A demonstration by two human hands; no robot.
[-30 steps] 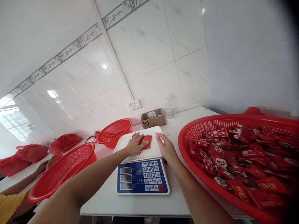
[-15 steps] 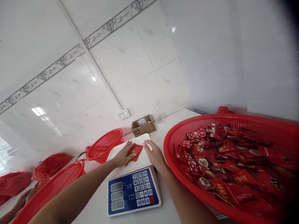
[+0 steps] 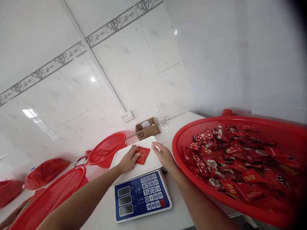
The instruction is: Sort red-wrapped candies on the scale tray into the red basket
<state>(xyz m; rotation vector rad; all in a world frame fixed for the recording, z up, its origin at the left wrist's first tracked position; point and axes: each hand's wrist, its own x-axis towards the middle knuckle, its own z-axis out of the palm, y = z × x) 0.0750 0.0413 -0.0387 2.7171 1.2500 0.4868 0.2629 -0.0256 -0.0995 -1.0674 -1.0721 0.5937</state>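
Note:
A small red packet (image 3: 144, 156) with gold print lies on the white pan (image 3: 121, 179) of a weighing scale. Part of a second packet, red and white, shows below my left hand (image 3: 129, 160). That hand is closed on the packets from the left, with fingers over their upper edge and thumb across the near side. My right hand (image 3: 165, 157) is at the pan's right edge, fingers apart and holding nothing. Below both hands is the scale's blue keypad panel (image 3: 144, 195), with dark displays.
A large red basket (image 3: 176, 143) full of red packets stands close on my right. Red baskets (image 3: 106, 150) and red bags (image 3: 46, 172) are on the left, near another person's hand (image 3: 18, 212). Behind the scale are a cardboard box (image 3: 148, 129) and a clear plastic bottle (image 3: 162, 119).
The view has shifted slightly. The packet shows more to the right of my left hand, whose thumb has drawn back from its middle. My right hand stays beside the pan, fingers apart.

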